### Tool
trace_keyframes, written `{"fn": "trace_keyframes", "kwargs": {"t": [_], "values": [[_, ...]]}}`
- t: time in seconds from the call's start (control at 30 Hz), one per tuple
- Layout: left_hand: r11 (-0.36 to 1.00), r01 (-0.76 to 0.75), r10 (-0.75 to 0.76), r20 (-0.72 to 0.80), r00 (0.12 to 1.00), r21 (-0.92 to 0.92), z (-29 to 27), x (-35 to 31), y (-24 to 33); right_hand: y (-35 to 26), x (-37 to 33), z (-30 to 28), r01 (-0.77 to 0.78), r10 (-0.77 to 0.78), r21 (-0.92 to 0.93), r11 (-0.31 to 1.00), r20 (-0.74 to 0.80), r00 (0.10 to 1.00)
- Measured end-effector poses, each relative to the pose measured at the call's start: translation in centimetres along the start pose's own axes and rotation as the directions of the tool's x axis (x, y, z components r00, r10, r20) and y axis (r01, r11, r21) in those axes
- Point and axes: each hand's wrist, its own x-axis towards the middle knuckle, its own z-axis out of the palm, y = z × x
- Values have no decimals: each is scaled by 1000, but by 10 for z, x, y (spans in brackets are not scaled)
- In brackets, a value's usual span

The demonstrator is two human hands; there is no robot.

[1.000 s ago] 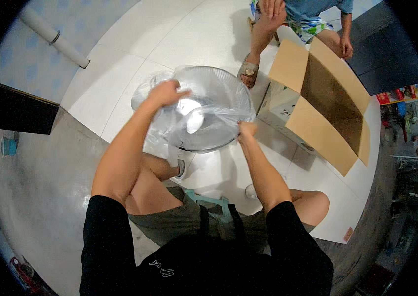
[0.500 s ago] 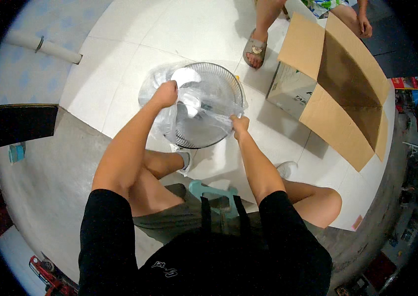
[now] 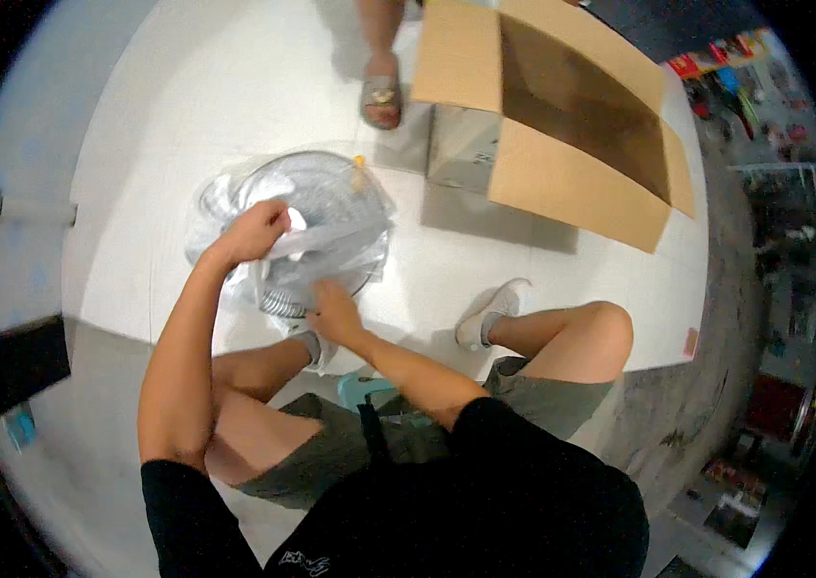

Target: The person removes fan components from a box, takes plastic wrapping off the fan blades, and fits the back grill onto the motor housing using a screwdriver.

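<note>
A round wire fan grille (image 3: 326,166) lies on the pale tiled floor inside a clear plastic bag (image 3: 355,243). White pieces show through the film, partly hidden by my hand and the folds. My left hand (image 3: 259,231) is closed on a gathered fold of the bag above the grille's middle. At the bag's near edge is my right hand (image 3: 334,310), with fingers close to the film and the rim. Motion smears those fingers, so their hold is unclear. A small yellow piece (image 3: 360,162) shows at the grille's far edge.
An open cardboard box (image 3: 572,178) with flaps spread stands to the far right. Another person's sandalled foot (image 3: 382,96) is beyond the bag. My legs bend either side of a teal stool (image 3: 365,389). A wall pipe (image 3: 37,211) is at left; cluttered goods line the right.
My right hand has come off the bag's right side, moving inward and nearer to me. My left hand still grips the film. The view has shifted, so the box and bag appear farther left.
</note>
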Motion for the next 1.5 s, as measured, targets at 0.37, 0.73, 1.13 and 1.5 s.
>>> {"fn": "trace_keyframes", "kwargs": {"t": [0.37,0.73,1.13,1.5], "values": [[978,-13,4,43,999,208,1,7,-2,57,27,-6,30,49,-271,962,282,958],[824,73,-137,72,988,562,61,-7,-30,19,48,-99,20,91,351,936,-298,950],[883,188,-101,-215,971,430,60,13,-42,92,-7,-35,-375,487,317,871,-459,743],[937,1,70,-192,979,350,49,17,-28,104,-7,56,-469,612,876,-111,432,662]]}}
